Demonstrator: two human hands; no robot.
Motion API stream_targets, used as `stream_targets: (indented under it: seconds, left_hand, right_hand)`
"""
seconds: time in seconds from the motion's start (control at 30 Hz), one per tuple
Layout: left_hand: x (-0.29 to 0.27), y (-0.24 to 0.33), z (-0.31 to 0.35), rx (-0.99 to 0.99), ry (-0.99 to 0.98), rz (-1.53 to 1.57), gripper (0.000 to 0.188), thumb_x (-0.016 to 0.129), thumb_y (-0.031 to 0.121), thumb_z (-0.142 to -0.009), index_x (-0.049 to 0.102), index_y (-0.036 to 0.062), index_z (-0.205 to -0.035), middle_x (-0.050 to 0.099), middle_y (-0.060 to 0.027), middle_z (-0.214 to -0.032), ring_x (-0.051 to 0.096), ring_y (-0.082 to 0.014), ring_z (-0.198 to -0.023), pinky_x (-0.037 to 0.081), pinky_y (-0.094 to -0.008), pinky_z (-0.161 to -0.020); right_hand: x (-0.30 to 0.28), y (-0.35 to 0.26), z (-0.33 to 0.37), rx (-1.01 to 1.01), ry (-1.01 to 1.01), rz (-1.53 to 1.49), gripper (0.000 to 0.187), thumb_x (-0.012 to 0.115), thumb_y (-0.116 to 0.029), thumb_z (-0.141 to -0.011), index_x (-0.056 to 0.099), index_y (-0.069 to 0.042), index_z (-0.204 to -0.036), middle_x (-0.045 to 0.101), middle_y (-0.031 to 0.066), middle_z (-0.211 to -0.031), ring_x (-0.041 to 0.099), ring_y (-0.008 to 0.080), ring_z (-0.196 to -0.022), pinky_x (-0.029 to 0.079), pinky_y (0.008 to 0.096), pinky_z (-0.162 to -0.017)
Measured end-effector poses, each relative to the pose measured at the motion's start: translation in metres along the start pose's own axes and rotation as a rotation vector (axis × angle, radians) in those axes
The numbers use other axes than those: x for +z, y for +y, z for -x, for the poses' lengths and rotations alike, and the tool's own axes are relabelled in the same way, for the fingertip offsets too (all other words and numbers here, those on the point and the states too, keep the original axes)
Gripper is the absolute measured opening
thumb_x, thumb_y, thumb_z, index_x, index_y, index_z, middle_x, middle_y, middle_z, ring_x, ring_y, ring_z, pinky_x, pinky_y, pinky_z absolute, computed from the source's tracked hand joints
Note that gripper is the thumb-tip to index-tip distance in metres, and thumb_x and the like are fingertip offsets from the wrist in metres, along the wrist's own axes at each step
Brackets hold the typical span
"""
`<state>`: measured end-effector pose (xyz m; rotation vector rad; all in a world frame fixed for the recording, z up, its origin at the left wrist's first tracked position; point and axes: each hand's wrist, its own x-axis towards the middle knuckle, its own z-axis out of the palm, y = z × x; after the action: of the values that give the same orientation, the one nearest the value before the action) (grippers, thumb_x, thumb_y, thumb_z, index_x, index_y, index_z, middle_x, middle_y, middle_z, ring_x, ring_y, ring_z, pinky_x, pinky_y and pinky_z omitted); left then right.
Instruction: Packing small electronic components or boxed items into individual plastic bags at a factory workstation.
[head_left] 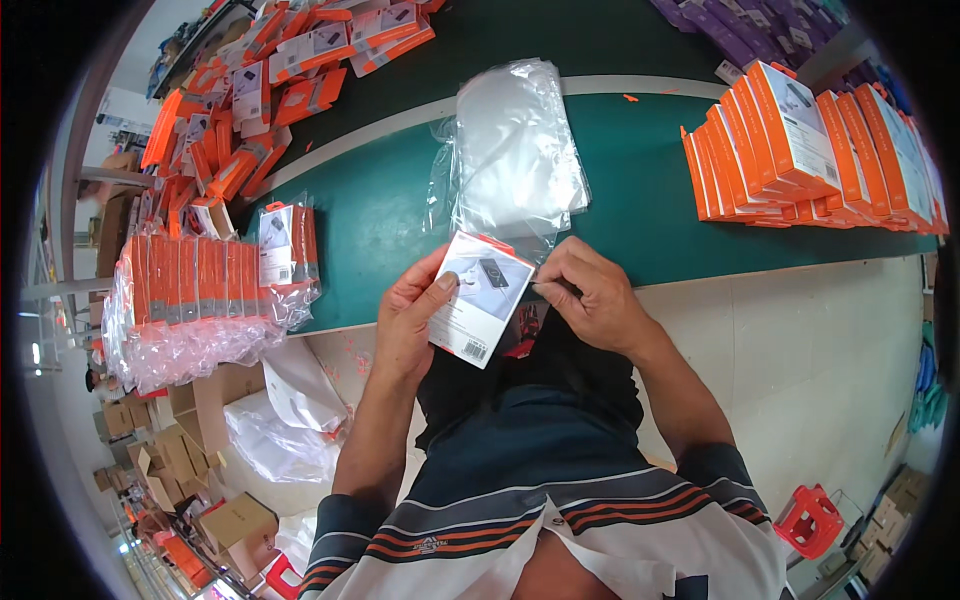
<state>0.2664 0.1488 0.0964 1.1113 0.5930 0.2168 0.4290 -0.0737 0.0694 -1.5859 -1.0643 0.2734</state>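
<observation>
Over the near edge of the green table, my left hand (pixel 408 318) is closed on a flat white box (pixel 478 300) with an orange edge, thumb across its printed face. The box is tilted, and a picture of a dark device shows on it. Right beside its upper right corner, my right hand (pixel 597 298) pinches the edge of a clear plastic bag (pixel 537 250); its fingertips partly hide the grip. Just beyond both hands lies a stack of clear plastic bags (pixel 515 140) on the table, its near end reaching toward my fingers.
Bagged orange boxes (pixel 195 280) stand in a row at the left. Upright orange and white boxes (pixel 770 150) fill the right of the green table (pixel 640 150). Loose orange boxes (pixel 250 95) are heaped at the far left. A red stool (pixel 808 520) stands at lower right, cartons (pixel 235 530) at lower left.
</observation>
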Motion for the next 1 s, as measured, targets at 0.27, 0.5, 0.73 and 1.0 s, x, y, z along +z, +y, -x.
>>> stream_targets:
  seconds: [0.27,0.5,0.73,1.0]
  left_hand:
    - [-0.002,-0.030,0.016,0.036,0.115,-0.006,0.043,0.070,0.012,-0.111,0.065,-0.0002,-0.152,0.077,-0.0077,-0.134,0.073,-0.0144,-0.115,0.057,-0.0305,-0.103]
    - [0.001,-0.082,0.056,0.434,0.294,-0.523,0.038,0.064,0.016,-0.116,0.062,-0.0007,-0.149,0.075,-0.0082,-0.134,0.070,-0.0153,-0.118,0.055,-0.0298,-0.106]
    - [-0.046,-0.108,0.098,0.057,0.164,-0.540,0.027,0.064,0.012,-0.115,0.069,-0.0023,-0.137,0.077,-0.0079,-0.123,0.070,-0.0111,-0.105,0.058,-0.0278,-0.095]
    - [-0.085,-0.120,0.101,-0.153,-0.062,-0.856,0.011,0.069,0.008,-0.110,0.075,-0.0017,-0.113,0.076,-0.0073,-0.112,0.071,-0.0106,-0.097,0.059,-0.0305,-0.083]
  right_hand:
    - [0.024,-0.017,0.009,-0.112,-0.035,0.039,0.008,0.079,-0.002,-0.097,0.071,-0.003,-0.100,0.063,0.0099,-0.097,0.066,0.0288,-0.085,0.054,0.0381,-0.074]
    - [0.054,-0.026,0.042,-0.010,0.070,0.091,0.010,0.080,-0.003,-0.096,0.071,-0.003,-0.099,0.060,0.0112,-0.101,0.065,0.0289,-0.090,0.054,0.0380,-0.078]
    - [0.073,-0.007,0.093,0.105,-0.126,-0.037,0.010,0.080,-0.004,-0.097,0.071,-0.003,-0.100,0.059,0.0117,-0.101,0.065,0.0285,-0.090,0.054,0.0381,-0.078]
    - [0.070,0.001,0.090,0.264,-0.408,-0.043,0.009,0.080,-0.006,-0.097,0.072,-0.003,-0.100,0.061,0.0080,-0.097,0.065,0.0230,-0.082,0.054,0.0365,-0.074]
